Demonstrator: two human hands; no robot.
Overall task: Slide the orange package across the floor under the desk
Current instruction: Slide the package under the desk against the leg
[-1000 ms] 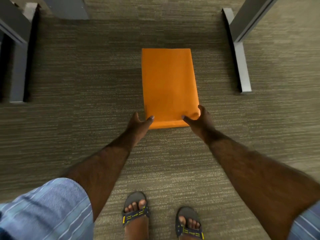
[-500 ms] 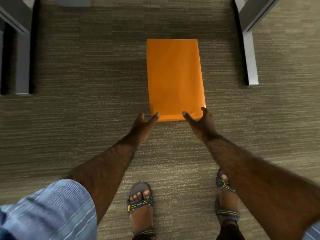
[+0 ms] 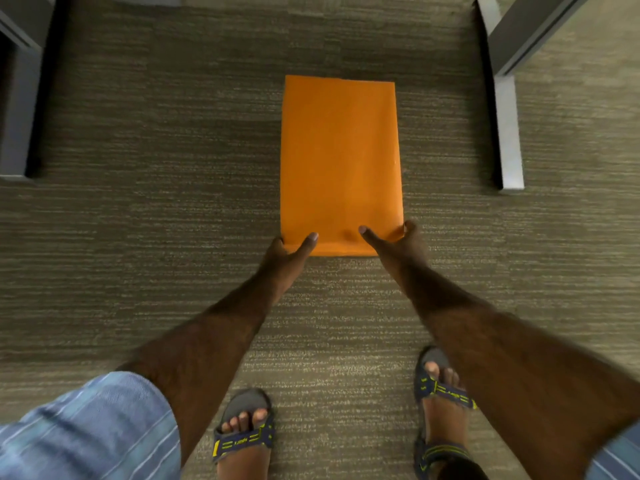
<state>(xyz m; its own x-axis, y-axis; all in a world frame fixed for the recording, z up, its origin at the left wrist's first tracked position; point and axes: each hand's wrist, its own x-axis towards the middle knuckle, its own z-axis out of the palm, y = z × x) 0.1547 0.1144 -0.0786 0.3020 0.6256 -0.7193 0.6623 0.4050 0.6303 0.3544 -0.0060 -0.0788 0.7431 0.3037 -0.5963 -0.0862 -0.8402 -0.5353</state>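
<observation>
On the carpet, left hand and right hand each pinch the orange package's near corners.

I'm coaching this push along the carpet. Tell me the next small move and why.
Probably keep pushing straight ahead. The left hand and right hand grip the near corners of the orange package, which lies flat on the carpet between the grey desk feet, its near end short of their front ends.
</observation>
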